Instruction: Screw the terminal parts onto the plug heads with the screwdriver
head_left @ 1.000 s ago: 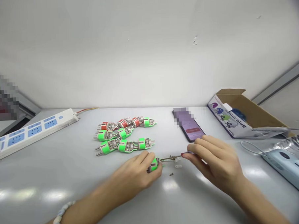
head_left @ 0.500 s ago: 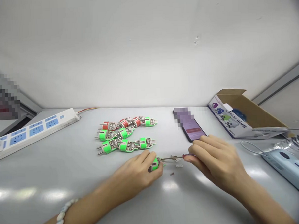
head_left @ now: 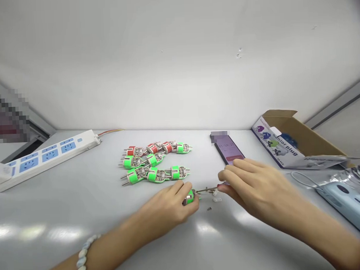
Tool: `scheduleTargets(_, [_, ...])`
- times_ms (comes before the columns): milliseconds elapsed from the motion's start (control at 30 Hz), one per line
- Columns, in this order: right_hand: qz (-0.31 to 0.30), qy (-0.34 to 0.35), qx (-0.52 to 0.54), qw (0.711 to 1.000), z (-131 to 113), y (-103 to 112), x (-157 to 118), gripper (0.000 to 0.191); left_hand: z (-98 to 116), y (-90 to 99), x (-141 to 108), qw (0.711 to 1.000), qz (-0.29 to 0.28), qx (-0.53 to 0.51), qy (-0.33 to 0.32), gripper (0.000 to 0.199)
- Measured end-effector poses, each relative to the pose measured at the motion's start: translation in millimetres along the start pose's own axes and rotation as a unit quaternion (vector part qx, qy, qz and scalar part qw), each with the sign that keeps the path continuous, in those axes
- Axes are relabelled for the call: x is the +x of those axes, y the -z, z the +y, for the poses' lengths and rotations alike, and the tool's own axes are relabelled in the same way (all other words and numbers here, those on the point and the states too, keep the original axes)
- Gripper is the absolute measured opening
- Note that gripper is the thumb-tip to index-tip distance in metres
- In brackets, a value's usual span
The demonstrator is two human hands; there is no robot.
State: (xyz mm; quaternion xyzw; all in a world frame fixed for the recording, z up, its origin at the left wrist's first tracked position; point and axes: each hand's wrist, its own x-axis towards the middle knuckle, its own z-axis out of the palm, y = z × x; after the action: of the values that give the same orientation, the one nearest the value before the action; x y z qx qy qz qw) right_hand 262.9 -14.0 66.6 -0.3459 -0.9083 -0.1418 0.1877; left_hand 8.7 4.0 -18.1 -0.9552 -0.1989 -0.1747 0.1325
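Note:
My left hand (head_left: 174,205) pinches a green plug (head_left: 189,197) against the table, its inner metal parts facing right and partly hidden by the fingers. My right hand (head_left: 250,187) is closed round the handle of a screwdriver (head_left: 208,189), whose thin shaft points left with its tip at the plug. The hand covers most of the handle. Beneath and beside the shaft lie small white clamp pieces (head_left: 218,200) and a loose screw (head_left: 209,208). Behind my left hand, several opened plugs in green (head_left: 156,175) and red (head_left: 167,146) are laid in rows.
A white power strip (head_left: 49,156) lies at the left. Behind my right hand is a phone (head_left: 227,147) with a lit screen. An open plug box (head_left: 283,142) stands at the back right, near a light blue device (head_left: 347,203) with a cable and clear plastic wrapping (head_left: 354,175).
The view has shifted slightly, moving the table objects a little rightward. My right hand has come a little closer to my left and turned on the screwdriver; my left still holds the plug.

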Motion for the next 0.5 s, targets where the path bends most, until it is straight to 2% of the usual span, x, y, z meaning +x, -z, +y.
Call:
scheduleTargets(67, [-0.052,-0.013,0.033,0.998,-0.1,5.0,-0.7,0.025,-0.3,-0.6,0.0,1.0,-0.001,-0.004,-0.001,0.044])
scheduleTargets(133, [-0.076,-0.007,0.047,0.996,0.1,7.4,-1.3,0.026,-0.5,-1.1,0.1,1.0,-0.001,-0.009,-0.004,0.044])
scheduleTargets(333, [-0.011,0.017,-0.048,0.999,4.5,-2.8,-1.8,0.036,-0.9,-2.1,-0.9,1.0,-0.01,-0.009,0.002,0.047])
scheduleTargets(400, [-0.036,0.001,-0.032,0.999,4.9,-1.4,-3.1,0.032,-1.2,-1.7,-1.0,1.0,-0.019,-0.013,0.005,0.046])
scheduleTargets(500, [-0.11,-0.021,0.025,0.993,3.0,5.8,-4.7,0.02,-1.9,-2.2,-0.9,0.999,-0.029,-0.021,0.001,0.044])
